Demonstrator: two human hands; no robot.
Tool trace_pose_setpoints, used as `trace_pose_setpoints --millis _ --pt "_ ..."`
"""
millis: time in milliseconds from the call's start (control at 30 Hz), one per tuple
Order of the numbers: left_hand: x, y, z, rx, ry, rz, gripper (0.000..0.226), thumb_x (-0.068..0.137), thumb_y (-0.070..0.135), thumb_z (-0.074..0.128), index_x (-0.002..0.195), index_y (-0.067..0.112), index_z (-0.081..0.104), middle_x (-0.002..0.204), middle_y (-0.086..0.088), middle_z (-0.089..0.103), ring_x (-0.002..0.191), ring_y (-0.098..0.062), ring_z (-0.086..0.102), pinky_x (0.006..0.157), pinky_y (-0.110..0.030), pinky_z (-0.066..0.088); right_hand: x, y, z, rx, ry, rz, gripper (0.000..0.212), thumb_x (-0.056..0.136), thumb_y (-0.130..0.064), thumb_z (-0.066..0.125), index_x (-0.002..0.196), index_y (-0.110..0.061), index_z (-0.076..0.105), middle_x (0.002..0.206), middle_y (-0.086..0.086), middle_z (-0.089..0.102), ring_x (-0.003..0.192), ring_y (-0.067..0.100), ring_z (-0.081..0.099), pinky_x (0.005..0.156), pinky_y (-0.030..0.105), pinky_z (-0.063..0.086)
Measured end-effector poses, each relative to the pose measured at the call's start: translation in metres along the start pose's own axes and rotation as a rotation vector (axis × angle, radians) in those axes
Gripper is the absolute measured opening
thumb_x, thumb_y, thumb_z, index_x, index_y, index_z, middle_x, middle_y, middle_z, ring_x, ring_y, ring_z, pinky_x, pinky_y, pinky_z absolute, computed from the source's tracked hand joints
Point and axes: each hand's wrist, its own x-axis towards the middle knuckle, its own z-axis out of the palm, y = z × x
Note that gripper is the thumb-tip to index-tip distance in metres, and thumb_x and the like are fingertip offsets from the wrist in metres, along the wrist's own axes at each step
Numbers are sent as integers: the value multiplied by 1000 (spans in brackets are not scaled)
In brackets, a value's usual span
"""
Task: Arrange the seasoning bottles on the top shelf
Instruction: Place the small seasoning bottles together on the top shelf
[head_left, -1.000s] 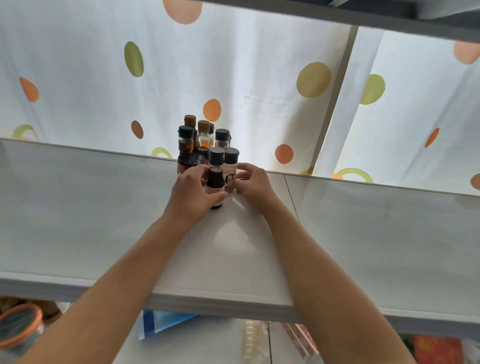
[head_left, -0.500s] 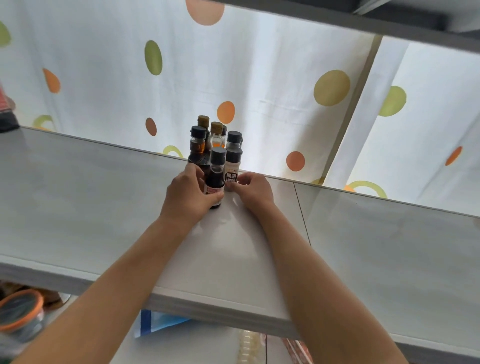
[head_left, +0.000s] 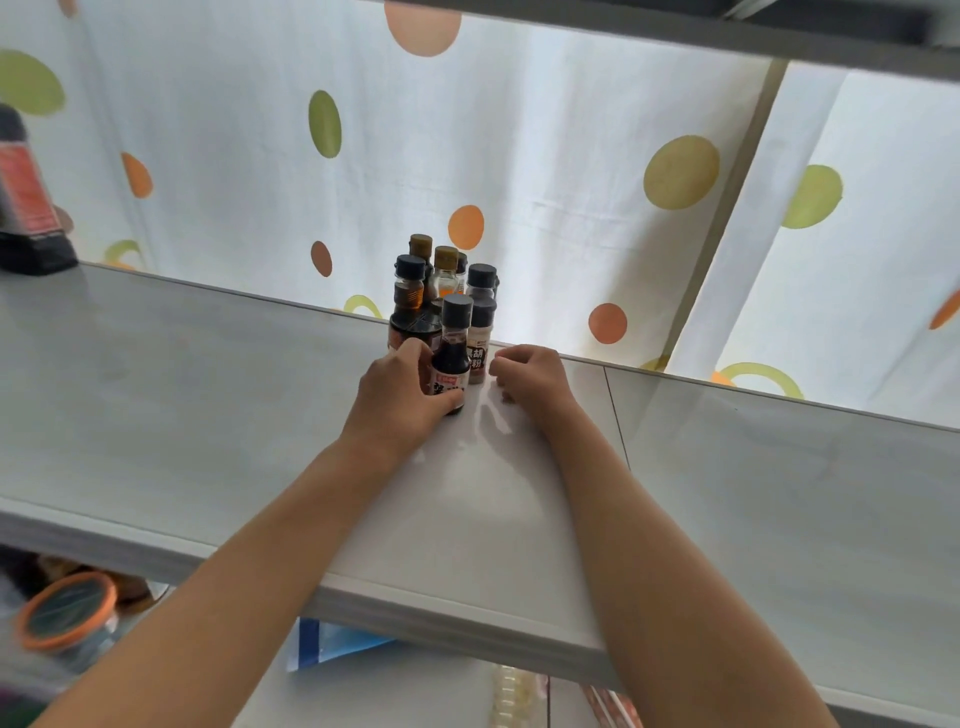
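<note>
Top shelf, by spotted curtain: left hand still grips front dark bottle in the back-edge cluster, right hand has let go, fingers curled empty — grouping nearly done.

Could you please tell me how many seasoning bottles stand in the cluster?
8 seasoning bottles: two in front, three behind them, three gold-capped at back; more may be hidden.

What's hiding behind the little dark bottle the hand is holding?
Behind the dark bottle in the left hand stand more seasoning bottles: a pale pepper one, some black-capped, some gold-capped. Their lower parts are covered, so the exact count stays unclear. Behind them hangs a spotted curtain.
</note>
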Motion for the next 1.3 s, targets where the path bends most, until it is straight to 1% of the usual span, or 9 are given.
trace_pose_setpoints --millis 67,167,333,600,733,833,933,1067,1300 --pt "1 4 7 -18 9 16 47 71 35 84 108 17 62 105 -2 70 92 -18 64 80 -28 51 1 0 0 -2 30 26 17 81 -5 59 70 -16 68 65 7 65 58 18 58 74 41 58" --pt "3 13 19 -43 22 41 46 73 35 83 110 16 63 105 -2 71 93 -19 65 82 -30 51 1 -1 2 4 64 34 24 81 -3 53 66 -17 66 68 10 66 62 21 61 76 41 59" --pt "8 17 30 6 56 69 44 76 35 79 109 12 62 105 -5 70 98 -24 65 83 -37 51 2 1 2 46 80 56 19 80 -5 55 69 -13 68 64 8 66 60 22 59 73 41 57" --pt "11 14 35 25 80 69 43 77 34 79 108 11 59 105 -7 68 96 -25 63 82 -36 50 5 3 4 44 91 52 21 83 -7 56 66 -15 67 64 7 66 60 21 60 75 42 59" --pt "13 15 38 22 82 48 45 77 33 79 109 10 57 108 -8 67 98 -26 62 84 -36 49 2 5 2 60 121 20 19 86 -5 55 74 -10 70 66 6 65 60 20 60 64 36 57" --pt "16 12 38 11 53 4 44 77 35 79 106 11 56 106 -7 67 96 -25 62 79 -31 44 2 5 1 -22 247 -60 20 84 -9 55 78 -13 74 74 7 71 72 26 67 71 39 59" --pt "18 11 36 -12 27 -34 44 76 36 80 104 11 56 105 -7 67 96 -25 61 77 -28 41 -3 4 -2 -158 293 -99 20 87 -9 57 86 -7 77 87 10 75 87 26 67 78 27 50" --pt "18 8 32 -51 -23 -77 49 73 36 82 105 9 56 105 -9 66 99 -29 61 83 -35 47 -20 1 -4 -321 253 -119 22 88 -7 55 93 -7 76 95 10 75 91 24 66 79 26 48" --pt "-5 18 24 100 -232 -21 48 81 20 74 118 4 48 120 -18 58 112 -35 55 92 -40 44 -65 -1 -3 -513 139 -139 38 86 -3 52 120 -9 68 120 9 70 111 22 63 97 25 43"
